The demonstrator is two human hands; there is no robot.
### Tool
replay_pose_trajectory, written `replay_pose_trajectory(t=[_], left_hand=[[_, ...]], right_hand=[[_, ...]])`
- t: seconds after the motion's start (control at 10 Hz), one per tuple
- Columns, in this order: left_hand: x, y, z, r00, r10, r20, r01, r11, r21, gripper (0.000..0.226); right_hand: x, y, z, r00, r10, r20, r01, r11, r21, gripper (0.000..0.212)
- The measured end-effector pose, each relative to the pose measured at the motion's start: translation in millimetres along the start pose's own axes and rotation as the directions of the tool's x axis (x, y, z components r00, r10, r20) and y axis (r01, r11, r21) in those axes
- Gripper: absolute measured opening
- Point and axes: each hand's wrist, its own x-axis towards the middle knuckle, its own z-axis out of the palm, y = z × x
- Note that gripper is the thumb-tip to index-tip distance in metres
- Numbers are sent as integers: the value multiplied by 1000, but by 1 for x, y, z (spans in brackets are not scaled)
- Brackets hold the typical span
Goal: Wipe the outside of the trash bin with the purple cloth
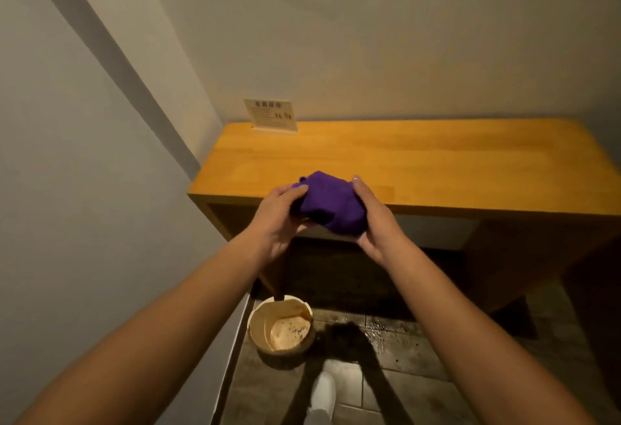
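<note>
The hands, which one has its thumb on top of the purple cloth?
The left hand: its thumb lies over the purple cloth. The right hand cups it from the side.

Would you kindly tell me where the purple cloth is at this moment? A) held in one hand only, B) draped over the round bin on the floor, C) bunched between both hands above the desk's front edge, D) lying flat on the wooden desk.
C: the bunched purple cloth is gripped by the left hand and right hand, well above the round tan trash bin.

Wooden desk [403,162] with sign card [271,116]; bin [280,330] on floor [403,374].
</note>
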Motion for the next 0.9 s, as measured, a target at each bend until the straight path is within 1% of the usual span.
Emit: replay_pose_trajectory(t=[0.1,0.2,0.3,0.4,0.5,0.6,0.7,0.8,0.9], left_hand=[[35,23,-4,999,20,44,-37,905,424,73],[80,52,-24,992,-95,89,19,784,621,66],[130,73,-42,998,-70,-4,63,871,488,41],[180,82,-56,990,72,-124,1,862,507,21],[215,73,-69,966,220,-133,-67,715,696,22],[234,60,-82,936,351,-25,-152,468,870,22],[243,51,-90,918,381,110,-205,218,954,23],[245,56,-89,952,290,102,-124,60,990,33],[235,78,-88,955,288,77,-84,10,996,64]], right_hand=[[42,-23,28,982,-153,-107,123,962,-245,46],[99,-35,57,963,-239,-122,176,906,-385,35],[146,-39,79,961,-259,-101,195,887,-418,35],[187,-40,91,971,-209,-118,135,882,-451,52],[210,-30,88,956,-215,-199,63,815,-576,49],[215,-9,78,864,-443,-239,65,570,-819,31],[213,6,73,800,-572,-180,35,344,-938,28],[213,5,76,820,-551,-154,-39,215,-976,33],[206,-18,88,811,-571,-124,-35,164,-986,60]])
